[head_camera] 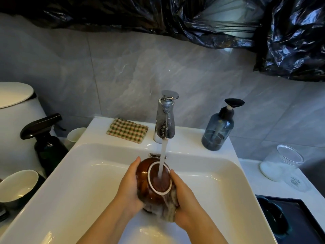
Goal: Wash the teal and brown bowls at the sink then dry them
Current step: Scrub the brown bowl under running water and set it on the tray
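The brown bowl is tilted over the white sink, its pale-ringed base turned up toward me. Water from the chrome faucet runs straight onto that base. My left hand grips the bowl's left side with the fingers curled round it. My right hand holds a wet striped cloth against the bowl's right and lower side. A dark teal bowl-like shape lies on a black tray at the lower right, partly cut off by the frame edge.
A checked cloth lies folded on the sink's back ledge, left of the faucet. A blue-grey pump bottle stands to the right. On the left stand a dark spray bottle and a pale-lined bowl. A clear jar lies at right.
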The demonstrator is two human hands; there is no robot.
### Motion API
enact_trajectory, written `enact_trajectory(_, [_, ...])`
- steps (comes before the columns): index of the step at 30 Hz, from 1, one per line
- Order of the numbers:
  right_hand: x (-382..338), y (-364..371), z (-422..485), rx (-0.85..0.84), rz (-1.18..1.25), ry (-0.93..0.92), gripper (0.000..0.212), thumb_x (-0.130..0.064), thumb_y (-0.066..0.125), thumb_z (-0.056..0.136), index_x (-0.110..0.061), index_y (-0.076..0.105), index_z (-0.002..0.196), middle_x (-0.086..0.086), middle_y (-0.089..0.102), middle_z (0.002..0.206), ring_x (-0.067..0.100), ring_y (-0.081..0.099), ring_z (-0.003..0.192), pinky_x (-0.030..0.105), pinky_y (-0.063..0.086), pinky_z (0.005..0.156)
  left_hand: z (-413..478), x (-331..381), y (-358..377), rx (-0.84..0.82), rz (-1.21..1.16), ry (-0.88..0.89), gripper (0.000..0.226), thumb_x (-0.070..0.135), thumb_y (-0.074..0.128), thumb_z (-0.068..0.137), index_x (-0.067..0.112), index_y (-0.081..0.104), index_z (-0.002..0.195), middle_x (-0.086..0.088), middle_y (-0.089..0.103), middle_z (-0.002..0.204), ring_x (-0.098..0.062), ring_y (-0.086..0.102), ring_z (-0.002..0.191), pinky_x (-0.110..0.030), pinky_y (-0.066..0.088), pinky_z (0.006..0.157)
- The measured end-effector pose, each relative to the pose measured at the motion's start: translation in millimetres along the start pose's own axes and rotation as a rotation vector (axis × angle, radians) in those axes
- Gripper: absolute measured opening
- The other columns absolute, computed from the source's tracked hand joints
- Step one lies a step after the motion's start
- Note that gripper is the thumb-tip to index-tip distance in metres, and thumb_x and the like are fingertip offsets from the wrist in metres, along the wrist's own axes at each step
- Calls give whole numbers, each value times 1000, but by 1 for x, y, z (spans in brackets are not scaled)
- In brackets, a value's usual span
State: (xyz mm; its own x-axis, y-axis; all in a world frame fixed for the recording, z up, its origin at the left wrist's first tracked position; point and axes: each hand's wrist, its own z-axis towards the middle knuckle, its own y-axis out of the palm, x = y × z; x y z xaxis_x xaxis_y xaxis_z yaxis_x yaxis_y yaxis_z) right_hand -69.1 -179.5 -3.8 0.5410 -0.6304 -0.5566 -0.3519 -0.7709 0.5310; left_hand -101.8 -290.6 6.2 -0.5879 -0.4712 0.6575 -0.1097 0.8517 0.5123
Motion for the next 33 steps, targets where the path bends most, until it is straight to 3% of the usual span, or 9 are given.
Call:
enact_trajectory(2, [1,-1,1,-49,26,-11,46,-41,57,84,-6,68,111,20,70,108,36,63,106,50,47,96,4,0,-4,61,-13,-3,48,44,44,92,4,72,91,-17,74,75,-31,66,78,-38,50,68])
enact_trajectory(9, [-8,-2,-5,161,-406,-465,24,-21,70,80,-18,61,102,10,72,97,13,69,74,23,56,62,-3,-7,2,-25,321,-3,47,47,61,81,28,50,122,-11,63,116,-32,62,104,-54,54,85])
enact_trajectory(12, [-1,4,-11,163,-745,-605,33,-24,67,82,-30,47,108,-12,60,102,2,59,93,17,50,79,-7,-8,1,-41,226,-75,70,45,74,59,27,43,120,-13,60,116,-36,63,99,-59,54,80])
enact_trajectory(15, [0,7,-14,31,-700,-569,25,-17,56,90,-27,42,108,-4,58,103,9,60,97,27,52,87,-3,-2,-7,-25,157,-71,67,39,76,62,26,41,118,-17,58,116,-41,63,99,-65,51,78])
enact_trajectory(20, [2,10,-9,78,-677,-555,24,-44,50,90,-24,57,101,10,52,116,20,55,108,40,49,97,-5,-3,-2,-146,74,-167,86,44,79,43,20,55,121,-19,65,117,-38,63,104,-55,55,73])
enact_trajectory(23, [9,13,-11,61,-742,-537,10,-32,53,91,-29,60,98,-4,63,102,9,59,99,29,51,91,-9,-5,2,-168,163,-121,36,44,66,68,11,73,80,-15,71,83,-28,66,85,-40,54,69])
enact_trajectory(25, [11,14,-14,15,-926,-623,15,-25,65,84,-37,59,90,-16,63,89,-1,58,91,22,47,88,-6,-4,-2,-171,177,-84,51,47,52,83,8,69,57,-15,67,69,-24,65,70,-36,51,69])
enact_trajectory(29, [11,8,-11,35,-1440,-766,40,-35,67,77,-44,42,107,-31,47,103,-18,39,107,32,-2,116,2,5,-14,-168,10,-38,50,49,53,80,7,79,71,-19,75,86,-28,73,71,-40,52,72])
enact_trajectory(33, [4,-4,-5,6,-1659,-878,32,-51,60,75,-38,59,104,-27,44,88,2,38,108,29,12,107,6,8,-16,-259,19,-77,51,46,56,71,4,78,88,-19,73,95,-27,72,80,-40,51,78])
